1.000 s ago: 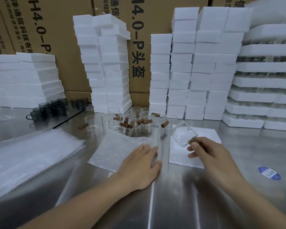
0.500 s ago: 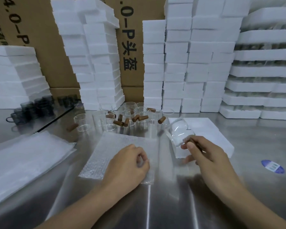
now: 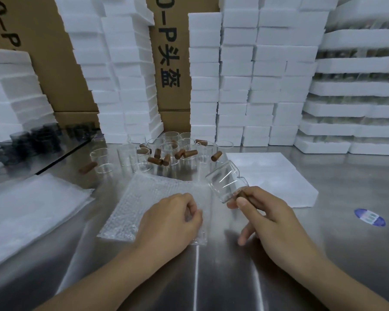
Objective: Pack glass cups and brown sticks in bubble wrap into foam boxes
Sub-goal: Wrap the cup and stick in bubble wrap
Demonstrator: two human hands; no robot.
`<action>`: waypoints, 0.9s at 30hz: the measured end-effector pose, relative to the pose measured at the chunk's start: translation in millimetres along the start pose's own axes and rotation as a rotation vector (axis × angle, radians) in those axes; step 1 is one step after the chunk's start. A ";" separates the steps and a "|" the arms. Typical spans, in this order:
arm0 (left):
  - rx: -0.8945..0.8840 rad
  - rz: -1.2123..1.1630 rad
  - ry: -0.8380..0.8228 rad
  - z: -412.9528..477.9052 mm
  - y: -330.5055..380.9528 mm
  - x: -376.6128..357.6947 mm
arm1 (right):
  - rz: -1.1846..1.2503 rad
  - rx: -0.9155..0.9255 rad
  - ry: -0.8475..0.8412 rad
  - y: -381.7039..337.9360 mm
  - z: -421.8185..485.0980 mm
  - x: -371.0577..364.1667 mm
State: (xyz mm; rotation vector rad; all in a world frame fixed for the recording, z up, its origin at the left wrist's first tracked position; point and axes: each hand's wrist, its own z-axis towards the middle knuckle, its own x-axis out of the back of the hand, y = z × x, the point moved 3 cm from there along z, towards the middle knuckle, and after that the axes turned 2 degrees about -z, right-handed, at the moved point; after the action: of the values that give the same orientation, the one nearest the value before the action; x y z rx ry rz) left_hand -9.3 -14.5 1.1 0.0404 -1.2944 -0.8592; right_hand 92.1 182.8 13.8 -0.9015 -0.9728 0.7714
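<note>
1. Since earlier, the left hand has curled from flat, pinching the clear bubble-wrap sheet.
2. Right hand pinches the tilted clear glass cup and brown cylindrical stick above the sheet's right edge.
3. Risk: such a shallow pinch could drop the glass onto the steel table.

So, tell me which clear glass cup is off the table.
The clear glass cup tilted in the right hand, which also grips a brown stick; all other clear glass cups stand upright on the steel table.

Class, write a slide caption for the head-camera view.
Right hand holds a tilted glass cup and brown stick while left hand pinches bubble wrap.
</note>
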 end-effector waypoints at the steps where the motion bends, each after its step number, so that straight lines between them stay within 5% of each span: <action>1: 0.008 -0.052 0.007 0.9 -1.0 0.1 | 0.011 -0.024 -0.004 1.0 -0.6 -1.6; 7: -0.034 -0.358 0.222 4.0 1.9 6.0 | 0.074 -0.118 -0.009 2.3 -0.3 -5.0; 13: -0.210 -0.416 0.359 -3.0 15.1 10.9 | 0.065 -0.115 -0.048 -2.0 -1.5 -7.0; 21: -0.568 -0.202 0.489 -14.1 39.0 20.8 | 0.020 -0.172 -0.017 -3.2 -4.5 -5.5; 27: -0.689 -0.117 0.431 -13.6 42.1 18.6 | 0.302 -0.373 -0.027 -7.0 -6.4 -3.6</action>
State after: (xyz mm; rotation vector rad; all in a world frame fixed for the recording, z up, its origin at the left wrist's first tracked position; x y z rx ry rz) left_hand 24.9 -1.5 32.1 -0.2347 -0.5558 -1.2798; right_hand 97.7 174.9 16.9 -1.3882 -1.0357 0.8714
